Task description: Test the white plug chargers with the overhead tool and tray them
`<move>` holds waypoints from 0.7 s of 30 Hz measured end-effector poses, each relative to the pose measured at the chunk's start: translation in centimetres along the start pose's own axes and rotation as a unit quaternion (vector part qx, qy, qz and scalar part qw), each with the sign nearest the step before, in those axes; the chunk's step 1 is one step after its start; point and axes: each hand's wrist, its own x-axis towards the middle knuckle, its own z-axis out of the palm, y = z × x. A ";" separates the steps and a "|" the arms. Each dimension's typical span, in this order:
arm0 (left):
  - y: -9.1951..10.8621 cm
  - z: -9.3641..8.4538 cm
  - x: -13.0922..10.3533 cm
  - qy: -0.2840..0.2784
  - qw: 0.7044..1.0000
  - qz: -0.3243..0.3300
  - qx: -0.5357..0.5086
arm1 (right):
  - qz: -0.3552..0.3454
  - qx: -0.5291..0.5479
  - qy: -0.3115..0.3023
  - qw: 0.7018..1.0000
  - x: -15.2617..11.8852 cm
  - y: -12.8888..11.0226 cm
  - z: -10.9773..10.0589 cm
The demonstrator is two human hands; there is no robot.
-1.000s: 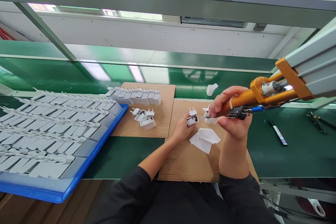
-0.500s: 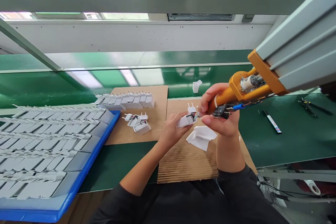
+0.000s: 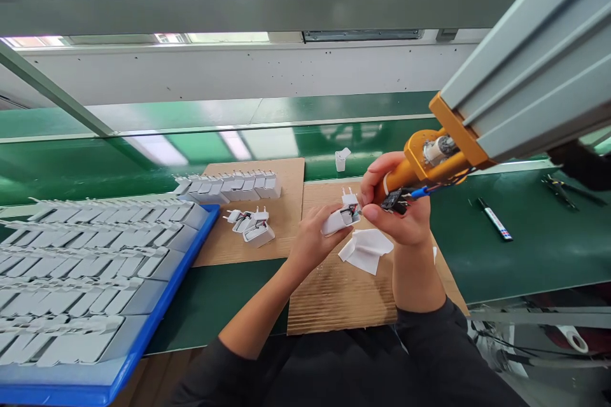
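Observation:
My left hand is closed around a white plug housing, whose open side shows wires and whose pronged cap stands up at its far end. Wrapped round the orange barrel of a hanging tool is my right hand, its fingertips close to the housing's open end. A small black part with a blue connector sits on the tool beside my right fingers. What the tool's tip touches is too small to tell. A crumpled white cloth lies on the cardboard below my hands.
At left, a blue tray holds rows of white housings. More housings and several opened ones rest on a second cardboard sheet. One small white housing stands behind. A marker and pliers lie right.
The orange tool and its grey housing have shifted left and slightly down, with my right hand still round the barrel. The small white housing behind appears further left. My left hand has barely moved.

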 end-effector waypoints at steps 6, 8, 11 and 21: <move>-0.2 0.0 0.0 0.001 1.000 0.001 -0.004 | 0.001 0.008 0.002 1.000 0.0 0.0 0.0; -0.3 0.0 0.0 0.002 1.000 0.000 -0.004 | 0.001 0.004 0.004 1.000 0.0 0.0 0.0; -0.3 0.1 -0.1 0.002 1.000 0.000 -0.007 | 0.002 -0.011 0.007 1.000 0.0 0.1 0.1; -0.5 0.2 -0.2 -0.004 1.000 -0.010 -0.007 | -0.004 -0.013 0.005 1.000 0.0 0.1 0.1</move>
